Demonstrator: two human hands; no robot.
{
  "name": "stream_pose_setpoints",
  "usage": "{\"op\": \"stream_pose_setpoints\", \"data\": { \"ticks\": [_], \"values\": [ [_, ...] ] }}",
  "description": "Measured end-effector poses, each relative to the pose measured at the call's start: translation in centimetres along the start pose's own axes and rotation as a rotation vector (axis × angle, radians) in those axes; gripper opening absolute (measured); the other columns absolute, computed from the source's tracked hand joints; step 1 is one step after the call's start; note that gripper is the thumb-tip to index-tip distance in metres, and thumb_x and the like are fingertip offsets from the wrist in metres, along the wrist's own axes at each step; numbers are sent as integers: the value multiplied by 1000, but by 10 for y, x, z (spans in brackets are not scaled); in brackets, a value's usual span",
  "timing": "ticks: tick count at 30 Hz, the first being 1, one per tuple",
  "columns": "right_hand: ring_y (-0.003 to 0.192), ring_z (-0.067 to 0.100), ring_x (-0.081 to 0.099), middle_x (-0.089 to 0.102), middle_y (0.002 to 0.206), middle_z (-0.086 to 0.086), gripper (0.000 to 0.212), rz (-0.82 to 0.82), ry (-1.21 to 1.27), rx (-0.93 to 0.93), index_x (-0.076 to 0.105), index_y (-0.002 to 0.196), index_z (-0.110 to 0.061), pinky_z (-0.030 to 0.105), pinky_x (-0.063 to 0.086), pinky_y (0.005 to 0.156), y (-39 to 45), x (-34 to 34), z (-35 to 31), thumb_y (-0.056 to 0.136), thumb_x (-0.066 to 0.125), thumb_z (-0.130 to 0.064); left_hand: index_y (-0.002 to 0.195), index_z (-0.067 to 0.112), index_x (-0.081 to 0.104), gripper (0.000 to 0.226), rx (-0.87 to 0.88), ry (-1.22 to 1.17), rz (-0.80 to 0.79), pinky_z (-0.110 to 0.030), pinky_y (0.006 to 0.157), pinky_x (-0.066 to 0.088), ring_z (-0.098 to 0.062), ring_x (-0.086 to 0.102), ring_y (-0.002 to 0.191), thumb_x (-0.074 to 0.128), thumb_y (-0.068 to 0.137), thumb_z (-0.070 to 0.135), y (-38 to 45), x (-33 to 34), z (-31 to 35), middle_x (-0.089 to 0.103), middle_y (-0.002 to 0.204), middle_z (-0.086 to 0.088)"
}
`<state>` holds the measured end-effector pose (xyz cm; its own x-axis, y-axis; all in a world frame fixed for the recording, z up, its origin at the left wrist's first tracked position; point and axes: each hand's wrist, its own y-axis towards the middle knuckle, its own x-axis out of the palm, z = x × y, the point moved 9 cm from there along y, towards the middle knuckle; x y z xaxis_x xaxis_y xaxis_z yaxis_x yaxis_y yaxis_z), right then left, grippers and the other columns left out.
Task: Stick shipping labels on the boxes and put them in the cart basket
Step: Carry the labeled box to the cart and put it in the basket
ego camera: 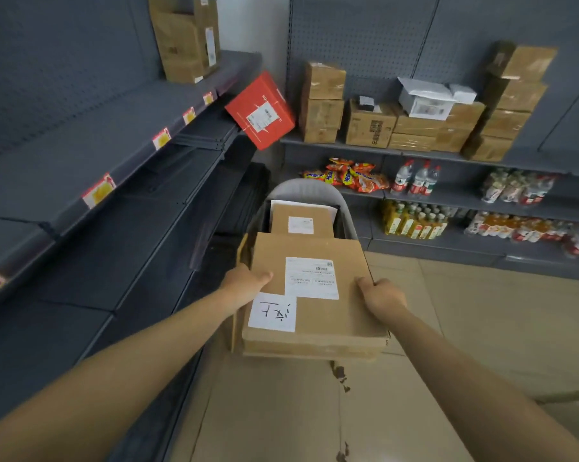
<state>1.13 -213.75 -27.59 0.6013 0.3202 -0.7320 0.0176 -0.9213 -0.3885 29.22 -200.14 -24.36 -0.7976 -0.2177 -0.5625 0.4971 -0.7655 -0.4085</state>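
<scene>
I hold a flat brown cardboard box point(324, 315) in front of me, above the floor. My left hand point(244, 281) grips its left edge with the thumb on top; my right hand point(383, 295) grips its right edge. A printed shipping label point(311, 278) and a white handwritten sticker point(273, 311) are stuck on its top. Just beyond the box stands the grey cart basket point(309, 188), with a smaller labelled brown box point(301, 220) lying inside. The held box's far edge overlaps the basket's near rim.
Grey shelving point(91, 151) runs along the left, with a taped carton point(186, 38) on top and a red box point(261, 110) tilted at the corner. The back shelves point(398, 151) carry stacked cartons, snack packs and bottles. Beige tiled floor point(481, 328) lies to the right.
</scene>
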Motion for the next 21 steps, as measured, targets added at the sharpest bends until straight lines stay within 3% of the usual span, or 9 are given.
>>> {"op": "stream_pose_setpoints", "data": {
  "ticks": [5,9,12,15,21],
  "values": [
    [84,25,56,63,107,11,54,24,-63,12,57,114,-8,32,44,69,72,-2,-26,94,38,-55,122,8,56,43,-16,-33,-47,-29,73,50,-18,63,85,56,93,40,75,2,29,65,105,-3],
    [86,27,58,64,109,14,55,3,-75,27,58,114,-6,33,46,72,138,1,-45,95,39,-54,124,8,54,46,-57,6,-65,-32,79,51,-22,63,97,54,94,43,135,14,44,64,115,-7],
    [84,26,56,63,112,14,54,-26,-92,13,57,117,-5,31,43,69,184,7,-63,95,41,-52,126,8,52,46,-95,-4,-57,-38,90,52,-24,63,102,54,94,42,178,22,52,63,118,-9],
    [79,23,51,63,110,14,50,-82,-88,-1,58,113,-6,29,38,64,222,12,-74,96,42,-50,124,9,51,44,-125,15,-48,-40,91,52,-24,63,102,54,94,41,216,29,60,63,118,-8],
    [91,27,55,62,111,13,46,-170,-99,-5,58,112,-7,30,42,74,272,23,-87,96,45,-47,124,9,52,45,-148,-55,-63,-42,94,51,-23,61,106,61,90,36,273,41,59,62,120,-6]
  ]
}}
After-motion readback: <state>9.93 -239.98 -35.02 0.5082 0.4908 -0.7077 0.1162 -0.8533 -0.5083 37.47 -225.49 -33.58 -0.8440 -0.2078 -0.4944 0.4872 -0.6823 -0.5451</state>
